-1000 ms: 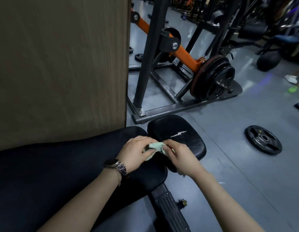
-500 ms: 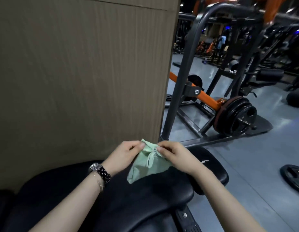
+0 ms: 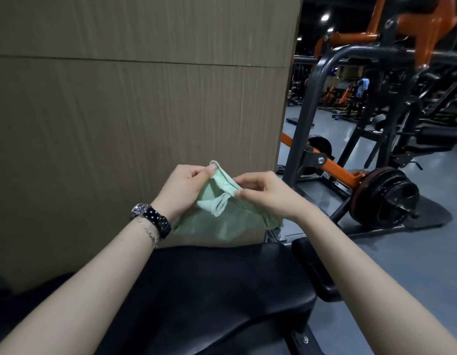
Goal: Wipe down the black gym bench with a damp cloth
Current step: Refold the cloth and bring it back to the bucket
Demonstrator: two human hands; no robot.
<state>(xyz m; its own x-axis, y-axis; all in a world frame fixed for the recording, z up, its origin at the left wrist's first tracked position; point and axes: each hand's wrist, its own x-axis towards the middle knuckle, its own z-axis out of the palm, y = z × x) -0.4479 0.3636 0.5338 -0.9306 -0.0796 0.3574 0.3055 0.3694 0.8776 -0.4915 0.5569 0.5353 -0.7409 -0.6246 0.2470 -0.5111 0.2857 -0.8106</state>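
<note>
- 2 hands of mine hold the green cloth (image 3: 223,213) up in the air above the black gym bench (image 3: 222,290), clear of its pad.
- My left hand (image 3: 182,190) pinches the cloth's top corner; my right hand (image 3: 267,194) pinches the bunched edge beside it.
- A watch (image 3: 151,216) sits on my left wrist.
- Behind stands a brown wall panel (image 3: 132,98); a weight rack (image 3: 363,155) stands to the right.

- A brown wall panel (image 3: 135,103) with fine vertical grain fills the left and centre of the frame; a thin horizontal seam crosses its upper part.
- The grey floor (image 3: 406,257) on the right is smooth and a little shiny.
- A dark rack (image 3: 314,103) with orange bars stands at right, with black plates (image 3: 386,198) at its foot.
- Small ceiling lights (image 3: 325,17) glow at upper right.
</note>
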